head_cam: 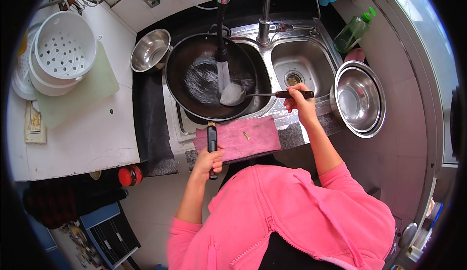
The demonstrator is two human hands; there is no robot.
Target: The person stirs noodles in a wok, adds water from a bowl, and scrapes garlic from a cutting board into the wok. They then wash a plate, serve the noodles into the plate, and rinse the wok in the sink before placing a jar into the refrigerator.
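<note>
My left hand (209,162) is closed around the black handle of a dark wok (182,84), which rests over the left sink basin. In my right hand (300,102) is the dark handle of a ladle (233,94); its bowl sits inside the wok under the running stream from a black faucet hose (221,51). Water lies in the bottom of the wok. A folded pink cloth (261,133) with a small green scrap on it lies along the front edge of the sink, beside the wok handle.
The right sink basin (304,64) has a drain. Nested steel bowls (357,98) stand to its right, near a green bottle (352,33). One steel bowl (150,50) is left of the wok. White perforated containers (65,47) rest by a pale green board (84,91).
</note>
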